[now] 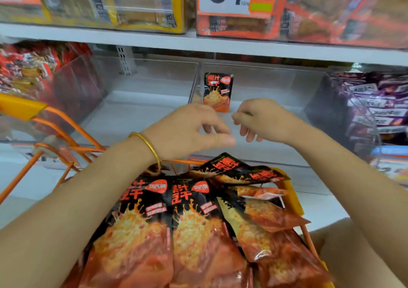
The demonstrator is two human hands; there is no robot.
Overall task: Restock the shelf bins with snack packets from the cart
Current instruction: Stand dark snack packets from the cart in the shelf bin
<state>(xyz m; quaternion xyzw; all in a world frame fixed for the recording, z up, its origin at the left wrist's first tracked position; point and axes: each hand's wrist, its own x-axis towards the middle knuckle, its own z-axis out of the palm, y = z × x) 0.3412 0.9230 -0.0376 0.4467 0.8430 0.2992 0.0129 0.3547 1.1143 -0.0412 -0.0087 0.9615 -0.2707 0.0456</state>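
Head view: the left hand and right hand are held loosely curled, nothing gripped, above the snack packets piled in the orange cart. One packet is stood upright in the clear bin behind, purple packs alongside.

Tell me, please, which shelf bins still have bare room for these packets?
The clear bin between the red-packet bin and the lone upright packet is bare. The next bin is free right of that packet, up to the purple packets. Both packed neighbours and the cart are crowded.
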